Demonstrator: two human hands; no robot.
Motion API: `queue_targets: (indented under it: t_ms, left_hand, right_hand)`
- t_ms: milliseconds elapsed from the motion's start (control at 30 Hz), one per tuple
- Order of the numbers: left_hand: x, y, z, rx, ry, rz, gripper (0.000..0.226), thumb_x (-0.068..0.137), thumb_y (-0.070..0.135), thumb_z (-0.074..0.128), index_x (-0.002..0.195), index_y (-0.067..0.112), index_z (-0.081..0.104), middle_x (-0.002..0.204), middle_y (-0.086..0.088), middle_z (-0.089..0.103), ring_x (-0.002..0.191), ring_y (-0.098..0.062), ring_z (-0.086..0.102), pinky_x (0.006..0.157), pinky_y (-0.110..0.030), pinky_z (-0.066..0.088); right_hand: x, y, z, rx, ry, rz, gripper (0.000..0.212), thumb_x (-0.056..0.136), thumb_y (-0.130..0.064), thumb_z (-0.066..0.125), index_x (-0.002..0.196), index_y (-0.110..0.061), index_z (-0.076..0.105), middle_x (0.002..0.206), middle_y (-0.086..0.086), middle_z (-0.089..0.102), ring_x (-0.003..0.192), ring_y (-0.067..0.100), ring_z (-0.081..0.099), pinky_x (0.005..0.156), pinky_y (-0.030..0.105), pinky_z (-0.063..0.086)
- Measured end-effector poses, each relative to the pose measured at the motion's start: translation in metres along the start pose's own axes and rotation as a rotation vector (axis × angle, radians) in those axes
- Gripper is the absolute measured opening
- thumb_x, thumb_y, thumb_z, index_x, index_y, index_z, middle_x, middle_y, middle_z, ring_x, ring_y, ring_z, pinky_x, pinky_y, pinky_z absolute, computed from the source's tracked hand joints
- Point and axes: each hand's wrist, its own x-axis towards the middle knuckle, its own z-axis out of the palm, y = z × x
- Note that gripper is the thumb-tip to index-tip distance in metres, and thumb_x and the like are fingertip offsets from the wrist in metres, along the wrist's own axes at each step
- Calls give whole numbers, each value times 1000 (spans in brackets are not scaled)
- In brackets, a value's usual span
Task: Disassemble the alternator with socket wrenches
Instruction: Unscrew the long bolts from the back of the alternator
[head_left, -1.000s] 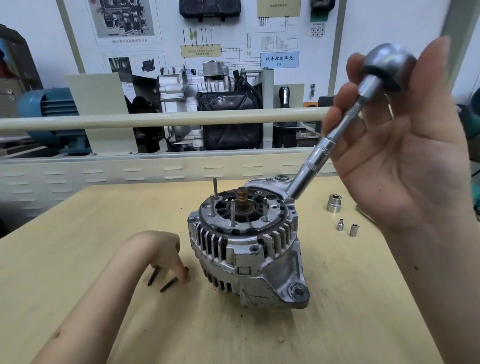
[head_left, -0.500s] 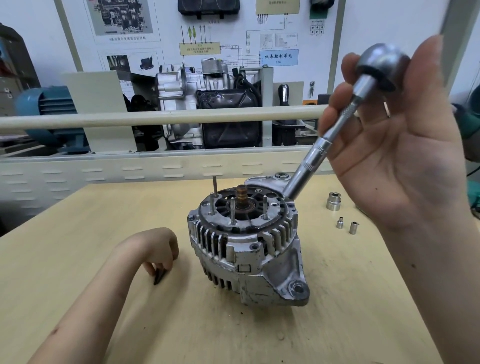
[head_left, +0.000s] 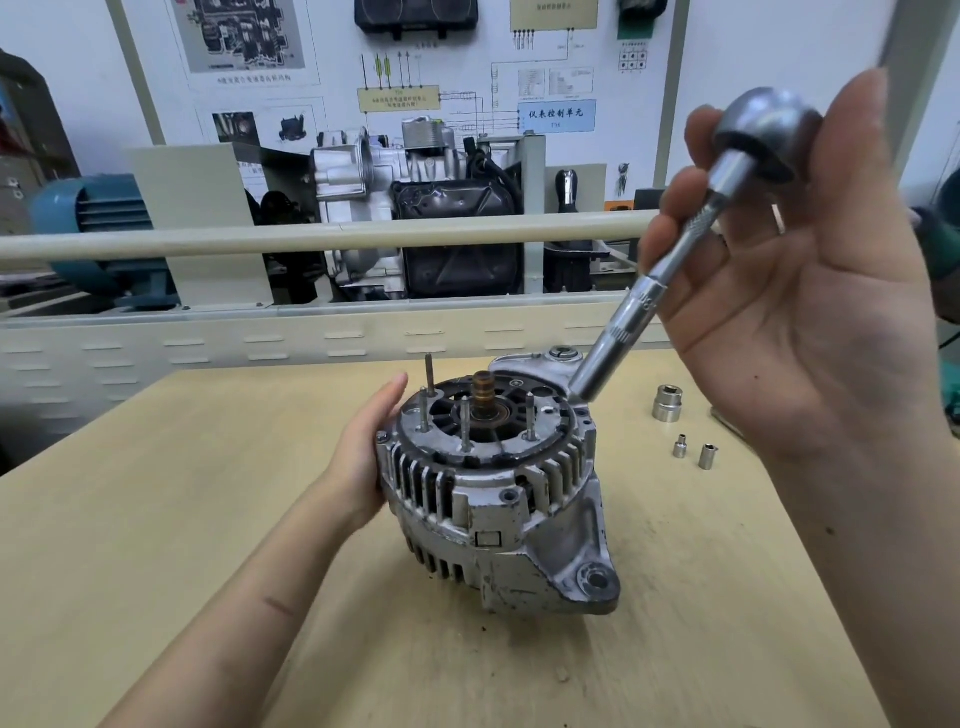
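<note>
The left hand (head_left: 363, 457) presses flat on the alternator (head_left: 493, 483) to keep it from moving while the right hand (head_left: 810, 291) holds the wrench (head_left: 670, 270) on a bolt.

Your pale wooden table (head_left: 208, 519) carries the alternator (head_left: 493, 493). Right of the alternator lie three loose sockets (head_left: 667, 402).

A pale wooden bench (head_left: 156, 519) is backed by a cream rail (head_left: 311, 239). Behind the rail, an engine (head_left: 415, 208), a blue motor (head_left: 98, 223) and a white wall (head_left: 779, 52) with diagram boards (head_left: 557, 115) are seen.
</note>
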Motion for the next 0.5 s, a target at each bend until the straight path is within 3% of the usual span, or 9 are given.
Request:
queue_targets:
  t_ms: [33, 100, 233, 500]
  left_hand:
    - [-1, -1, 3, -67, 0, -9, 40, 73, 46, 47, 68, 19, 76, 78, -4, 73, 73, -19, 69, 62, -23, 54]
    - [1, -4, 4, -104, 39, 6, 37, 74, 38, 48, 55, 18, 73, 64, -1, 70, 60, -16, 67, 54, -23, 50]
    - [2, -8, 2, -150, 54, 31, 50, 88, 32, 39, 51, 19, 71, 60, 1, 68, 56, -13, 65, 60, -27, 46]
    - [-12, -7, 10, -159, 117, 85, 47, 92, 28, 37, 64, 17, 73, 67, 0, 71, 63, -14, 68, 65, -30, 45]
  right_hand:
    - [0, 0, 0, -2, -2, -2, 32, 93, -37, 41, 88, -10, 57, 77, -1, 68, 60, 10, 65, 60, 22, 52]
    - [0, 1, 0, -2, -5, -2, 31, 93, -36, 41, 87, -10, 57, 77, -1, 68, 60, 10, 65, 60, 22, 52]
    - [0, 2, 0, -3, -2, -3, 32, 93, -36, 41, 85, -10, 58, 76, -1, 68, 60, 10, 64, 60, 23, 52]
    - [-2, -2, 3, 9, 4, -10, 35, 95, -36, 41, 79, -11, 60, 76, -1, 68, 58, 10, 64, 59, 22, 52]
